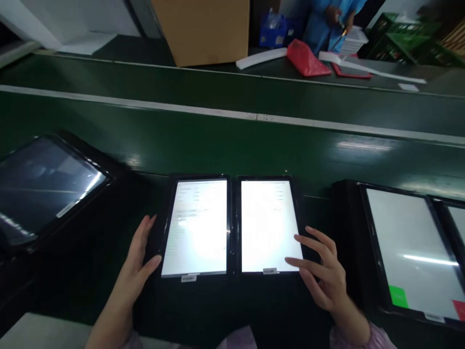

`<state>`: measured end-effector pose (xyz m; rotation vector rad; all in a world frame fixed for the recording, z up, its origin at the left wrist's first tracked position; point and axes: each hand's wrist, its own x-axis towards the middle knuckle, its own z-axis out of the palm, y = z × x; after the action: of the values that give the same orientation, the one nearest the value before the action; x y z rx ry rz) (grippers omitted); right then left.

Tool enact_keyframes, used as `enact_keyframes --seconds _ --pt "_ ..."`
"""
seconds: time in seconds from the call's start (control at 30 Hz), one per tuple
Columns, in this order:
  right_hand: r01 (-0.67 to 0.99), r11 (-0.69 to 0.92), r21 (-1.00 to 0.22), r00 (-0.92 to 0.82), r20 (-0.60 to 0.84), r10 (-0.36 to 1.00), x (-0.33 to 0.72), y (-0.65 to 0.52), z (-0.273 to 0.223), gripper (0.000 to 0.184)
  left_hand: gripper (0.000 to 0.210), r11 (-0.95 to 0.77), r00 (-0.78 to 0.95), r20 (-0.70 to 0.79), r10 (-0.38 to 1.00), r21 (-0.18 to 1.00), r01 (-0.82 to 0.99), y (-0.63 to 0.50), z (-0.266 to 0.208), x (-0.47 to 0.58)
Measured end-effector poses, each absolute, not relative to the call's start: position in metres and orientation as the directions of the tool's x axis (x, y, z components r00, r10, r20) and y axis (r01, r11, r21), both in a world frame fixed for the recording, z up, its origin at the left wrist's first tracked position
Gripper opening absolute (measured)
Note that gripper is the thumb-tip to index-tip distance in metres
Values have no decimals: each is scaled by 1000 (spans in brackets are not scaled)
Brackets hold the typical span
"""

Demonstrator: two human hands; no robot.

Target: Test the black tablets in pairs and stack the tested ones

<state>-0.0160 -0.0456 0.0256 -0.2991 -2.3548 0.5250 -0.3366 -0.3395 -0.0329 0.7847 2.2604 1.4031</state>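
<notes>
Two tablets lie side by side in a black holder before me. The left tablet (196, 232) and the right tablet (267, 228) both show bright white screens with faint lines of text, and each has a small label at its lower edge. My left hand (134, 264) rests at the left side of the left tablet, thumb and fingers apart, the thumb tip close to its lower left corner. Over the lower right part of the right tablet is my right hand (325, 269), fingers spread and index fingertip at the screen. Whether that fingertip touches the glass I cannot tell.
A dark-screened tablet (47, 184) lies tilted at left. At right, another lit tablet (410, 242) shows a green square. Beyond the green conveyor belt (225, 145) stand a cardboard box (210, 29), a red bag (307, 58), green crates (395, 46) and a person in blue (327, 24).
</notes>
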Motion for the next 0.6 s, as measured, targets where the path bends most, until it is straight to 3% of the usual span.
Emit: enact_keyframes --seconds 0.1,0.17,0.27,0.37,0.5,0.6 --pt "0 931 -365 -793 567 223 -14 -49 26 28 83 361 -812 11 584 892 272 -328 -28 -327" --pt "57 941 -333 -805 542 241 -15 -51 22 26 86 404 -786 21 618 849 340 -324 -26 -328" --pt "230 927 -297 -773 523 359 -15 -52 12 24 111 468 -677 22 735 706 531 -329 -23 -330" --pt "295 912 -284 -740 536 407 -11 -53 7 33 136 493 -571 -39 820 554 670 -334 -19 -326" --pt "308 904 -296 -698 576 426 -5 -54 7 33 136 637 -676 -123 726 491 595 -314 -9 -311" --pt "314 906 -283 -689 590 422 -5 -52 7 33 133 680 -754 -110 647 531 506 -289 -4 -311"
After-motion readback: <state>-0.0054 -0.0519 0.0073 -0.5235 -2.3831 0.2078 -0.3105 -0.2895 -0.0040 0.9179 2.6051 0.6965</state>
